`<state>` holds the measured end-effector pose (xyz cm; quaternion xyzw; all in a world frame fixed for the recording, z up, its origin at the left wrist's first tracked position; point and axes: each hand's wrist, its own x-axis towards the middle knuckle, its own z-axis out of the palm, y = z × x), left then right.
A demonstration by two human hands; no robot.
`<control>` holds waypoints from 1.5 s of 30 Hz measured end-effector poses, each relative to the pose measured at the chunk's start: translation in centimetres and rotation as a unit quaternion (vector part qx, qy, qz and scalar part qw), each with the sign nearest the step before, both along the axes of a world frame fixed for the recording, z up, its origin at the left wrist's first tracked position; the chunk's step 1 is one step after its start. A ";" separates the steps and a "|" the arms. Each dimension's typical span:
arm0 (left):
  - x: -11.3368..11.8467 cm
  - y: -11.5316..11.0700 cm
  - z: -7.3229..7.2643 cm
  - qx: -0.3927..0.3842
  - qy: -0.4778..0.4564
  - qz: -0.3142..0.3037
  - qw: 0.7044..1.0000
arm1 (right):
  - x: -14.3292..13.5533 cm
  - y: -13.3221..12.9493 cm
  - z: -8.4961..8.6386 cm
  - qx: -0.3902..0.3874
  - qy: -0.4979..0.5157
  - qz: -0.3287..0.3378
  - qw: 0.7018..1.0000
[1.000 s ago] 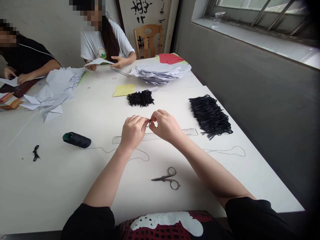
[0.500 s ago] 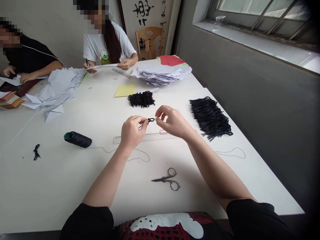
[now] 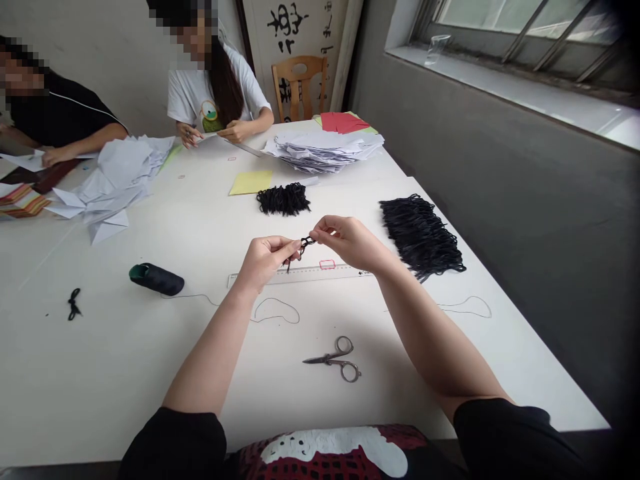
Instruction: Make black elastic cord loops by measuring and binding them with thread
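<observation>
Between my two hands a looped black cord (image 3: 307, 244) is held up over the table, its ends hanging down. My left hand (image 3: 273, 259) is closed, thumb and fingers pinching the cord's left part. The fingertips of my right hand (image 3: 345, 240) pinch its loop on the right. Just below lies a clear ruler (image 3: 300, 272) with a small pink-red rectangular outline (image 3: 327, 265) on it. Scissors (image 3: 333, 360) rest nearer to me, slightly open. A spool of black thread (image 3: 157, 279) lies on its side to the left, its thread trailing toward my left wrist.
Black looped cords lie in a small bundle (image 3: 284, 199) ahead and a larger bundle (image 3: 423, 233) at right. A single knotted cord (image 3: 74, 305) is far left. Paper stacks (image 3: 323, 150), a yellow sheet (image 3: 251, 182) and two people across the table (image 3: 220, 93) are beyond.
My right hand has closed in on the cord and now grips its loop. The cord's ends hang lower below my left hand. Across the table, a person's hands and paper have shifted.
</observation>
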<state>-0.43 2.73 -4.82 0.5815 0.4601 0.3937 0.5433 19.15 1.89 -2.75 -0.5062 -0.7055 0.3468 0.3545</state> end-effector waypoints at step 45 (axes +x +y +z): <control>2.4 -0.8 -1.9 -0.128 -0.078 -0.063 0.987 | 2.7 1.0 -0.3 -0.098 0.027 0.061 0.993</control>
